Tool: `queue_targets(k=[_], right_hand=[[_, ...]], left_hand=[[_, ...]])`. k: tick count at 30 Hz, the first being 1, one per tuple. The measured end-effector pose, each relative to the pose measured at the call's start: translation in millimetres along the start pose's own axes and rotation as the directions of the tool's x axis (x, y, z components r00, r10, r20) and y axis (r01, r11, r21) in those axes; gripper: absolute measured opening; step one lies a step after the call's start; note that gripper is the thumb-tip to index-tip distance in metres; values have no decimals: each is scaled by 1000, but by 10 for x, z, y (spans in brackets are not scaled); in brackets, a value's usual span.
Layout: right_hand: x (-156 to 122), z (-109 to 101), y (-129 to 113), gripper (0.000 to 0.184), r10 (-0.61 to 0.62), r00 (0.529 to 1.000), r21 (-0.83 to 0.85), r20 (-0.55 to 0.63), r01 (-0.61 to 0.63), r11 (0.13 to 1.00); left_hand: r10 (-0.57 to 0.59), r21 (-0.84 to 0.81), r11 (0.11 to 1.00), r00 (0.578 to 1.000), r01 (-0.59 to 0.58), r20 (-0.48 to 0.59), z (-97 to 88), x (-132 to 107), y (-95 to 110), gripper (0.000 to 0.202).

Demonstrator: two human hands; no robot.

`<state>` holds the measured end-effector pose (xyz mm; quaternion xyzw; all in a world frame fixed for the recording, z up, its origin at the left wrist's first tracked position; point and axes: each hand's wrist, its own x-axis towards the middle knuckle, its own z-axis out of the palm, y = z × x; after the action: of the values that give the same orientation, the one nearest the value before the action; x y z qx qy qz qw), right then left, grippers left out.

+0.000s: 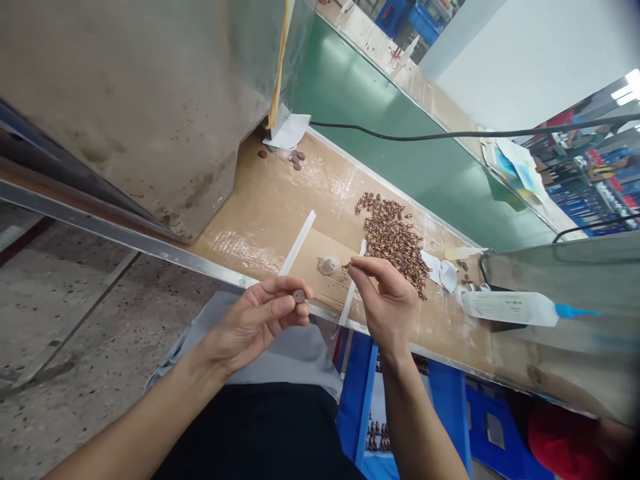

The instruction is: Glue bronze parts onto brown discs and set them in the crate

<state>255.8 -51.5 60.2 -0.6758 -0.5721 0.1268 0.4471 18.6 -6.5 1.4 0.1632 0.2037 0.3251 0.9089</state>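
Between the thumb and fingers of my left hand (pixel 267 317) is a small brown disc (pixel 299 296), its flat face showing tiny marks or holes. My right hand (pixel 385 293) pinches a very small brown piece (pixel 346 266) at the fingertips, too small to name. Just left of those fingertips, a small clear dish (pixel 329 266) sits on the cardboard-covered bench, with tiny bits scattered beside it. Behind my right hand lies a large heap of small brown and gold pieces (pixel 393 237).
White bottle with a blue nozzle (pixel 520 309) lies at the right, near crumpled white paper (pixel 443 271). More brown discs (pixel 297 159) lie at the bench's far left end. A metal panel (pixel 125 100) rises at left; a black cable (pixel 400 137) crosses behind. Below is a blue crate (pixel 357 400).
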Motion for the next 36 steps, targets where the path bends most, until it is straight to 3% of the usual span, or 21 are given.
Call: queue_targets(k=[9, 14, 36], right_hand=[[58, 121, 135, 18, -215, 976, -120, 35, 217, 969], [39, 140, 140, 18, -223, 972, -157, 77, 232, 960], [34, 148, 156, 20, -363, 930, -227, 58, 367, 902]], left_hand=[[28, 51, 998, 998, -25, -48, -15, -14, 18, 20], [26, 53, 998, 999, -24, -31, -19, -23, 2, 19], [38, 2, 999, 999, -38, -29, 10, -12, -29, 17]])
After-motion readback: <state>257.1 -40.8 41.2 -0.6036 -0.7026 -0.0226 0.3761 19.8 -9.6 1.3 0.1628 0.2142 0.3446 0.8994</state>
